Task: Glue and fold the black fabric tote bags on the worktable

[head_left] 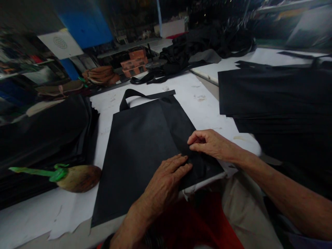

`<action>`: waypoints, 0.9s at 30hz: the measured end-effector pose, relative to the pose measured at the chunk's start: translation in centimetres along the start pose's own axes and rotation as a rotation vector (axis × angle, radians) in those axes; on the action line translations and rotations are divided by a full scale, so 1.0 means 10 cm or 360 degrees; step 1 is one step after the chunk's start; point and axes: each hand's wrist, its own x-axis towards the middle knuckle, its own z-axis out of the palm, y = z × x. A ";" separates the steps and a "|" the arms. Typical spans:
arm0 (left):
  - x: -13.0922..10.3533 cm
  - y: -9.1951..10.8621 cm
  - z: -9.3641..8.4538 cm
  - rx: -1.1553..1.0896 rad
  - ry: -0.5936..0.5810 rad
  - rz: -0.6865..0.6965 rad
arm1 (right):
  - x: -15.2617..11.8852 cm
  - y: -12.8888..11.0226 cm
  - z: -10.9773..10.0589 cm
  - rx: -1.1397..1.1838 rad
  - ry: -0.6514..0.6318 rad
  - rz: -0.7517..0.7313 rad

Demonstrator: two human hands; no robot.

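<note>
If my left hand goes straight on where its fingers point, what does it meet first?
Probably the bare right hand, just ahead over the flat black fabric bag, though depth is unclear.

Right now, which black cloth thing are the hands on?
The flat black piece in the middle, with a strap loop at its far edge: the left hand and right hand touch it, not the left stack or right stack.

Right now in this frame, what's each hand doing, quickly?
Left hand: open, laid on the black bag.
Right hand: fingers curled toward the thumb at the bag; whether they pinch fabric cannot be told.
</note>
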 end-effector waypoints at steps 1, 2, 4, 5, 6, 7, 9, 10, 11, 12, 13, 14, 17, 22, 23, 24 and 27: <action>0.00 0.00 0.00 0.0005 0.0002 0.0001 | 0.00 0.01 0.00 0.0025 -0.0007 0.0005; 0.00 0.00 0.00 0.0014 0.0005 0.0002 | 0.00 0.01 0.01 0.0052 -0.0015 0.0011; 0.00 -0.01 0.01 0.0034 0.0021 0.0006 | 0.00 0.02 0.01 0.0085 -0.0026 0.0022; 0.00 -0.02 0.01 0.0042 0.0027 0.0009 | 0.01 0.02 0.01 0.0089 -0.0031 0.0028; 0.00 -0.02 0.01 0.0047 0.0031 0.0012 | 0.01 0.01 0.01 0.0085 -0.0037 0.0035; -0.01 -0.03 0.02 0.0052 0.0033 0.0016 | 0.01 0.00 0.00 0.0080 -0.0047 0.0041; -0.01 -0.04 0.02 0.0060 0.0034 0.0020 | 0.00 -0.02 -0.01 0.0085 -0.0075 0.0050; -0.01 -0.04 0.01 0.0063 0.0038 0.0024 | -0.01 -0.04 -0.01 0.0089 -0.0091 0.0051; -0.01 -0.04 0.01 0.0067 0.0043 0.0028 | -0.02 -0.05 -0.02 0.0092 -0.0104 0.0050; -0.01 -0.04 0.01 0.0071 0.0048 0.0033 | -0.03 -0.06 -0.02 0.0091 -0.0111 0.0048; -0.01 -0.04 0.01 0.0077 0.0049 0.0037 | -0.04 -0.06 -0.02 0.0083 -0.0112 0.0046; 0.00 -0.04 0.00 0.0083 0.0053 0.0040 | -0.05 -0.07 -0.02 0.0070 -0.0108 0.0042; 0.00 -0.03 -0.01 0.0099 0.0060 0.0039 | -0.07 -0.07 -0.02 0.0015 -0.0085 0.0026; 0.00 -0.03 0.00 0.0109 0.0029 0.0013 | -0.10 -0.09 -0.10 -0.0112 0.0051 -0.0018; 0.00 -0.03 0.01 0.0114 0.0021 0.0011 | -0.13 -0.08 -0.12 -0.0143 0.0127 -0.0044; 0.00 -0.04 0.02 0.0118 0.0017 0.0012 | -0.17 -0.07 -0.13 -0.0176 0.0222 -0.0080; -0.02 -0.05 0.03 0.0123 0.0024 0.0018 | -0.35 0.01 -0.12 -0.0237 0.0515 -0.0259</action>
